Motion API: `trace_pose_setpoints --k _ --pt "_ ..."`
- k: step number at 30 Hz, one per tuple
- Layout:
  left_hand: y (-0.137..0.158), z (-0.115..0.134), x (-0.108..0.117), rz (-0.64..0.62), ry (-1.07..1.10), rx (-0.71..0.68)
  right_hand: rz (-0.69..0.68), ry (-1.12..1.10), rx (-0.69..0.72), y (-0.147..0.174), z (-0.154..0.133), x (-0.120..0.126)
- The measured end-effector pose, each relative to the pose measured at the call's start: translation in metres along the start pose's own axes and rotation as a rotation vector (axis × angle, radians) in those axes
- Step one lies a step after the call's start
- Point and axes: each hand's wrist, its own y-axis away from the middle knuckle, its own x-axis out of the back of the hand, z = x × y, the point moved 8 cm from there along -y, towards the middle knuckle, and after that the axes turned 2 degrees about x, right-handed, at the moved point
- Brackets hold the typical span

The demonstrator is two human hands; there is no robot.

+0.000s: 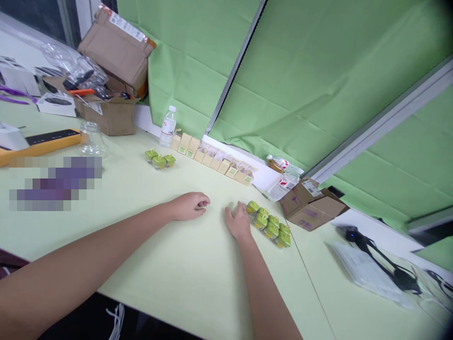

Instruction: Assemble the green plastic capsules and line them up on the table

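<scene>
My left hand [190,206] rests over the middle of the table, its fingers loosely curled and the thumb apart, with nothing visible in it. My right hand [239,221] is at the left end of a double row of small clear containers with green lids and yellow loops [272,226]. Its thumb is spread from the fingers, and the fingertips touch or nearly touch the end container. A smaller group of the same green-lidded containers [160,159] stands farther back on the left. Behind my hands, small open tan cardboard boxes [212,158] form a line along the wall.
A water bottle [167,126] stands at the line's left end; other bottles [282,185] lie beside an open carton [311,208] on the right. Glass jar [91,139], orange-and-black power strip [53,139] and filled cardboard box [109,115] are at left. A black device [384,264] lies far right.
</scene>
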Motion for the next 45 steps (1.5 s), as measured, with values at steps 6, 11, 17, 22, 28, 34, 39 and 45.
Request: trace_pose_setpoints --k 6,11,17,22,28,34,39,45 --pt "0.001 -0.001 0.000 -0.016 -0.006 0.016 -0.006 -0.023 -0.046 0.000 0.005 0.003" --pt "0.000 -0.001 0.001 0.001 -0.010 0.000 -0.018 -0.035 -0.018 0.004 0.005 0.005" --pt "-0.010 -0.026 0.033 0.168 -0.122 0.055 0.000 -0.058 0.028 0.005 0.006 0.004" --pt "0.002 -0.067 0.108 0.595 -0.305 0.284 0.044 -0.097 0.084 0.009 0.000 0.010" --pt "0.030 -0.093 0.153 0.762 -0.412 0.491 0.097 -0.130 0.141 0.016 -0.012 0.019" --pt "0.023 -0.090 0.138 0.634 -0.305 0.468 0.081 -0.176 0.154 0.018 -0.017 0.021" --pt "-0.001 -0.040 0.069 0.327 -0.081 0.237 0.058 -0.417 0.208 0.026 -0.034 0.024" --pt "0.001 0.044 -0.006 -0.021 0.204 -0.107 0.074 -0.675 0.436 0.045 -0.074 0.039"
